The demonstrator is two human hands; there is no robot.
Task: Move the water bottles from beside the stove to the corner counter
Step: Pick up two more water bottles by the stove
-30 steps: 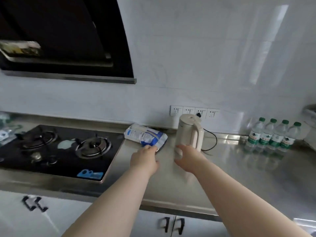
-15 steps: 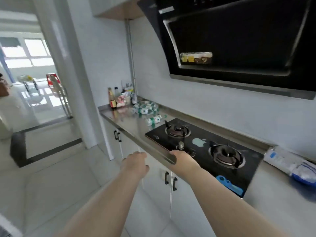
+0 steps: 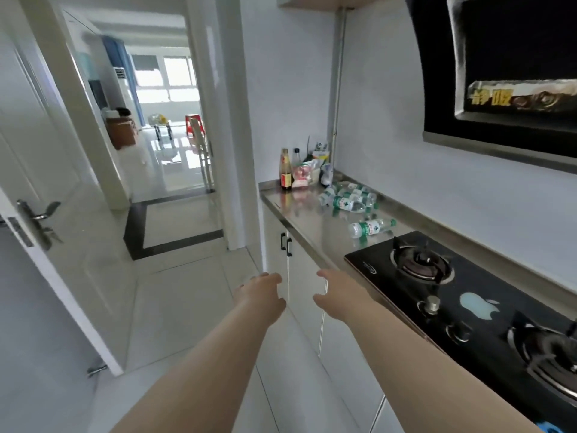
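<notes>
Since nothing is picked up yet, both arms out in front, short of the stove (image 3: pixel 468 307). Left hand (image 3: pixel 260 293) and right hand (image 3: pixel 338 296) spread, holding nothing. Past the stove, water bottles (image 3: pixel 349 198) lying down, one bottle (image 3: pixel 370 228) nearest.

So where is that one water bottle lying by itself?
In the head view the lone water bottle lies on its side on the steel counter, between the stove and the bottle pile.

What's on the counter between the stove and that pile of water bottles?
One water bottle lies on its side there, between the stove and the pile, in the head view.
</notes>
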